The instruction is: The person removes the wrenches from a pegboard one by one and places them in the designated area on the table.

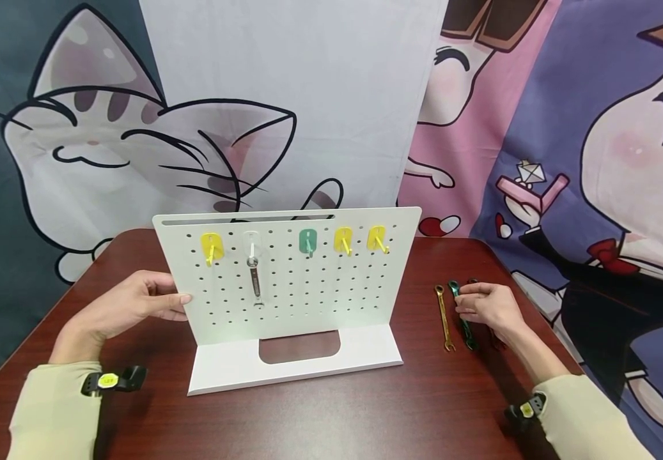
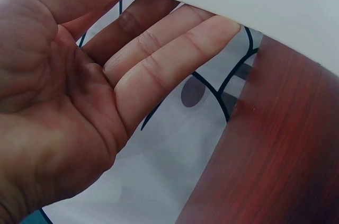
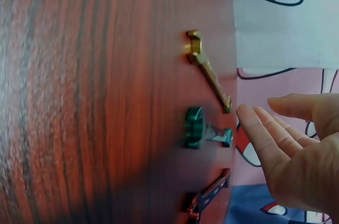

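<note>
A white pegboard (image 1: 296, 287) stands upright on its base. My left hand (image 1: 135, 303) grips its left edge, thumb in front and fingers behind; the left wrist view shows the fingers (image 2: 175, 57) under the board. A silver wrench (image 1: 255, 281) hangs from a clear hook (image 1: 252, 241). My right hand (image 1: 491, 310) hovers over the wrenches on the right, fingers extended and holding nothing. Below it lies a green wrench (image 1: 467, 333), partly hidden in the head view. A gold wrench (image 1: 444, 319) lies to its left, and a red wrench (image 3: 207, 195) appears in the right wrist view.
Yellow hooks (image 1: 212, 248) and a green hook (image 1: 308, 241) are fixed along the board's upper part. The board's base (image 1: 227, 370) has a cutout at its back. Under everything is a dark red wooden table (image 1: 285, 421), with a cartoon-printed cloth (image 1: 331, 96) behind.
</note>
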{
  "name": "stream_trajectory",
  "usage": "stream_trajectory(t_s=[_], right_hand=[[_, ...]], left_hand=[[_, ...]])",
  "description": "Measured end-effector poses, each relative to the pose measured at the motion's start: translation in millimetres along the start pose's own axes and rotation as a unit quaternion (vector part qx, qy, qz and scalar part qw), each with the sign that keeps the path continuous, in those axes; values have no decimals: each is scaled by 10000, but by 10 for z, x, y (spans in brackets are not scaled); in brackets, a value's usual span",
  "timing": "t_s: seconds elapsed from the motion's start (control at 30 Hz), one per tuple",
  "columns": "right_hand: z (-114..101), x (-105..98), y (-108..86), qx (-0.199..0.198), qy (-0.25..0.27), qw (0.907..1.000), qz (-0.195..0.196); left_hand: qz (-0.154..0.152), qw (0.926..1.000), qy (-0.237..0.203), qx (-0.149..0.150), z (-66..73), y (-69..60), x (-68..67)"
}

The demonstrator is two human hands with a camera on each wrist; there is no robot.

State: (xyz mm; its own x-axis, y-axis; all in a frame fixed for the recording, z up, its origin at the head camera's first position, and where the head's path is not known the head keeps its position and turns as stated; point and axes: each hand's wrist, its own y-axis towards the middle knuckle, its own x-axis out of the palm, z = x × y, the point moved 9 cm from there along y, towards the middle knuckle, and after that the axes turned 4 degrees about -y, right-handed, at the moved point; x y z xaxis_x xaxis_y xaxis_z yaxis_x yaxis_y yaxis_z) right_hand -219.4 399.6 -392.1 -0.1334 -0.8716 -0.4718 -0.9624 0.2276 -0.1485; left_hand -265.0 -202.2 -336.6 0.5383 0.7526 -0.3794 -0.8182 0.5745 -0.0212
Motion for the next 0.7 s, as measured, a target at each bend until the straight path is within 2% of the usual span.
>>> stream_trajectory(t_s=[0.33,0.53,0.7], right_hand=[[-366,93,-144,-684,287,9972,66],[-573,150,-231,-1172,255,9928,47],[-727,204,-313,-1384,166,9902,25]], left_hand=[[-11,10000,2,18,-16,8,-3],[20,10000,53,-2,-12,13,-8],[22,10000,54,3,-16,6,-11]])
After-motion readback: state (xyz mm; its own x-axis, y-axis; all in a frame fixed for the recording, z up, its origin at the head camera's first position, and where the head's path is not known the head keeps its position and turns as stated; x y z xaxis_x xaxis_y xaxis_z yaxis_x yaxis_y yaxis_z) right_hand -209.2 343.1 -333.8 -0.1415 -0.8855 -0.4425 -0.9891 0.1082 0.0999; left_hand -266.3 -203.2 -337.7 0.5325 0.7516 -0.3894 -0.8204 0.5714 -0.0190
